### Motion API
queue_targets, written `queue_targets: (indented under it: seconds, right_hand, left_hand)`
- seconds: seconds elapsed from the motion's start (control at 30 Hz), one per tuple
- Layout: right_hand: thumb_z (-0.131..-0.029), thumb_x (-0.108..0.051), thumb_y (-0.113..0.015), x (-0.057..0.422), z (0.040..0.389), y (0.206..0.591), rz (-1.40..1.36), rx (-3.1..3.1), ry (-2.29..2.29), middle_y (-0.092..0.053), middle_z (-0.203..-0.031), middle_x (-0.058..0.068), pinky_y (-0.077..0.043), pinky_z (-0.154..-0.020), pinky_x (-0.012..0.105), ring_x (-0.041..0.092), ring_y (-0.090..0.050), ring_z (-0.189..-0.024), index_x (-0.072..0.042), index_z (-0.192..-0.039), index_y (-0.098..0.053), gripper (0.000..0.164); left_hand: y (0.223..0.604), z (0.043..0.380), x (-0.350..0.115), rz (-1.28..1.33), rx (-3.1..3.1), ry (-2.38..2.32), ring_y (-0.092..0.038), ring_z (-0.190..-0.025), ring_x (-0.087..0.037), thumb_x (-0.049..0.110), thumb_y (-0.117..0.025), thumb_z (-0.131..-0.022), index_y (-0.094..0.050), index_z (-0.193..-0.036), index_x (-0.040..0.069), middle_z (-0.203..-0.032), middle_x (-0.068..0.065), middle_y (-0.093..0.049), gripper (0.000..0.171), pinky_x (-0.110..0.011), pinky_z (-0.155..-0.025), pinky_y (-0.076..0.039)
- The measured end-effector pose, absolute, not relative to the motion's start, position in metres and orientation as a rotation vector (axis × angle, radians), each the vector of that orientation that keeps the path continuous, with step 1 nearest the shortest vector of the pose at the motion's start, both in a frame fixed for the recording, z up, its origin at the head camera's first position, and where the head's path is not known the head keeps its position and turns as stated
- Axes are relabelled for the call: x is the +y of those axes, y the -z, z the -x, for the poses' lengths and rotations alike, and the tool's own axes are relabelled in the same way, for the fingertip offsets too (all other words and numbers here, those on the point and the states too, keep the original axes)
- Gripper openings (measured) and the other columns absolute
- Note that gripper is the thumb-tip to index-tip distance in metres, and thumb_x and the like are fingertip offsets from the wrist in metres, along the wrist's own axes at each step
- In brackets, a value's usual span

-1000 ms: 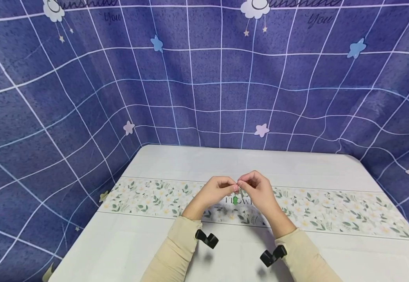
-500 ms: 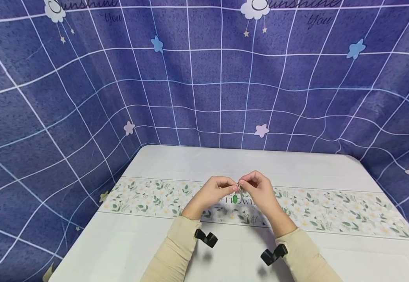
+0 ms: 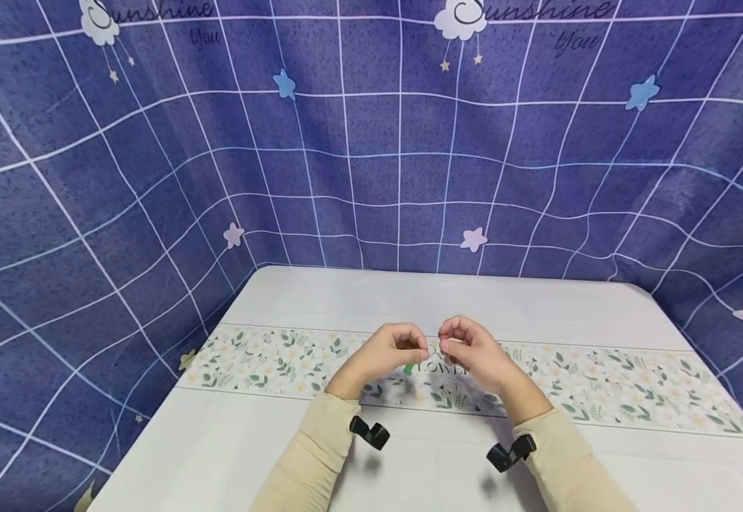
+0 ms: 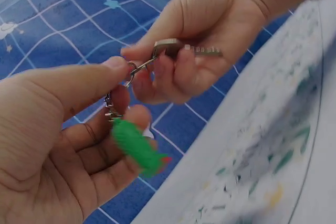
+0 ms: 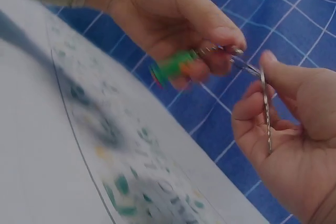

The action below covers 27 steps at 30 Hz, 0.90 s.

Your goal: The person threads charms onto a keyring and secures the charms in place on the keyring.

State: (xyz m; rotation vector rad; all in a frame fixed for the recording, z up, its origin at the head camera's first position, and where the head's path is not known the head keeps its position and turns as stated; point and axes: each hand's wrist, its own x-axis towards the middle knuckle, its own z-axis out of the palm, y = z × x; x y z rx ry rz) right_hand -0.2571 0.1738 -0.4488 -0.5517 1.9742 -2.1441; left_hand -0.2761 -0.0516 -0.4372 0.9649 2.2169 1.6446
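Observation:
A keychain with a green charm, red at one end, hangs by a short metal chain from a split ring. My left hand pinches the ring's chain side between thumb and forefinger, the charm lying against its other fingers. A silver key is at the ring's other side. My right hand holds this key near its head by thumb and fingers, the toothed blade lying along the palm. The ring spans the small gap between both hands. From the head view, only part of the green charm shows below the left fingers.
Below the hands lies a white table cover with a floral printed band. A blue grid-patterned curtain closes off the back and left. Black wrist mounts sit at both beige sleeves.
The fingertips, which met a second ago, are now slightly apart, the right hand having shifted right. The green charm has swung left, closer under the left hand.

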Motion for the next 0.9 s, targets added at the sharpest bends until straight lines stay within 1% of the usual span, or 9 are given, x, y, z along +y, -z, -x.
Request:
queue_targets:
  seconds: [0.1, 0.2, 0.27, 0.33, 0.43, 0.5, 0.63, 0.73, 0.9]
  right_hand:
    - [-0.096, 0.0, -0.065, 0.181, 0.26, 0.45, 0.623, 2.098, 1.964, -0.057, -0.101, 0.01, -0.052, -0.071, 0.027, 0.011, -0.06, -0.079, 0.008, -0.11, -0.053, 0.021]
    - [-0.093, 0.001, -0.069, 0.185, 0.262, 0.453, 0.682, 2.239, 1.779, -0.062, -0.102, 0.018, -0.054, -0.077, 0.029, 0.015, -0.064, -0.087, 0.01, -0.107, -0.058, 0.02]
    - [-0.092, 0.002, -0.07, 0.187, 0.264, 0.457, 0.707, 2.32, 1.675, -0.065, -0.101, 0.021, -0.054, -0.076, 0.028, 0.017, -0.065, -0.087, 0.01, -0.105, -0.061, 0.018]
    - [-0.092, 0.001, -0.07, 0.188, 0.266, 0.463, 0.723, 2.401, 1.565, -0.068, -0.098, 0.019, -0.053, -0.073, 0.027, 0.017, -0.064, -0.085, 0.008, -0.104, -0.064, 0.015]
    - [-0.092, -0.001, -0.07, 0.188, 0.27, 0.473, 0.767, 2.497, 1.423, -0.07, -0.095, 0.012, -0.052, -0.071, 0.026, 0.015, -0.063, -0.082, 0.003, -0.101, -0.068, 0.01]
    - [-0.092, -0.002, -0.071, 0.188, 0.271, 0.479, 0.806, 2.543, 1.353, -0.069, -0.093, 0.006, -0.052, -0.071, 0.026, 0.013, -0.062, -0.081, -0.002, -0.1, -0.07, 0.007]
    - [-0.091, -0.002, -0.071, 0.189, 0.274, 0.488, 0.892, 2.623, 1.263, -0.068, -0.093, 0.0, -0.054, -0.074, 0.025, 0.008, -0.062, -0.082, -0.007, -0.096, -0.072, 0.007]
    - [-0.091, 0.0, -0.071, 0.19, 0.275, 0.495, 0.937, 2.672, 1.206, -0.066, -0.093, 0.0, -0.053, -0.074, 0.025, 0.007, -0.06, -0.083, -0.01, -0.094, -0.072, 0.01]
    - [-0.091, 0.0, -0.071, 0.192, 0.278, 0.501, 1.075, 2.715, 1.132, -0.066, -0.093, -0.001, -0.052, -0.074, 0.026, 0.006, -0.058, -0.085, -0.013, -0.091, -0.072, 0.014]
  left_hand:
    - [0.44, 0.28, -0.054, -0.985, 2.322, -1.504, -0.06, -0.079, -0.009, 0.007, -0.071, -0.095, -0.068, -0.094, 0.004, -0.085, 0.004, -0.065, 0.004, -0.026, -0.074, -0.052]
    - [0.445, 0.284, -0.056, -1.029, 2.451, -1.316, -0.059, -0.076, -0.007, 0.008, -0.071, -0.095, -0.068, -0.097, 0.006, -0.085, 0.006, -0.065, 0.003, -0.024, -0.07, -0.05]
    - [0.45, 0.287, -0.056, -1.076, 2.52, -1.186, -0.058, -0.075, -0.008, 0.007, -0.071, -0.095, -0.068, -0.099, 0.007, -0.085, 0.007, -0.064, 0.005, -0.024, -0.068, -0.049]
    - [0.455, 0.288, -0.055, -1.109, 2.572, -1.069, -0.058, -0.076, -0.008, 0.006, -0.072, -0.093, -0.068, -0.102, 0.008, -0.086, 0.007, -0.064, 0.009, -0.024, -0.069, -0.049]
    - [0.465, 0.291, -0.053, -1.149, 2.635, -0.904, -0.058, -0.078, -0.005, 0.008, -0.074, -0.092, -0.067, -0.103, 0.012, -0.087, 0.01, -0.063, 0.014, -0.023, -0.072, -0.049]
    - [0.469, 0.292, -0.052, -1.156, 2.664, -0.815, -0.058, -0.08, -0.003, 0.01, -0.074, -0.092, -0.068, -0.104, 0.014, -0.087, 0.011, -0.063, 0.015, -0.022, -0.074, -0.049]
    - [0.478, 0.295, -0.051, -1.207, 2.71, -0.68, -0.057, -0.083, -0.002, 0.01, -0.074, -0.093, -0.068, -0.103, 0.017, -0.09, 0.012, -0.063, 0.014, -0.021, -0.077, -0.049]
    - [0.484, 0.297, -0.053, -1.248, 2.732, -0.635, -0.057, -0.085, -0.001, 0.01, -0.074, -0.092, -0.069, -0.101, 0.018, -0.092, 0.012, -0.064, 0.014, -0.02, -0.079, -0.049]
    - [0.488, 0.298, -0.053, -1.276, 2.737, -0.635, -0.056, -0.084, -0.001, 0.009, -0.075, -0.091, -0.069, -0.102, 0.018, -0.091, 0.012, -0.063, 0.016, -0.019, -0.078, -0.049]
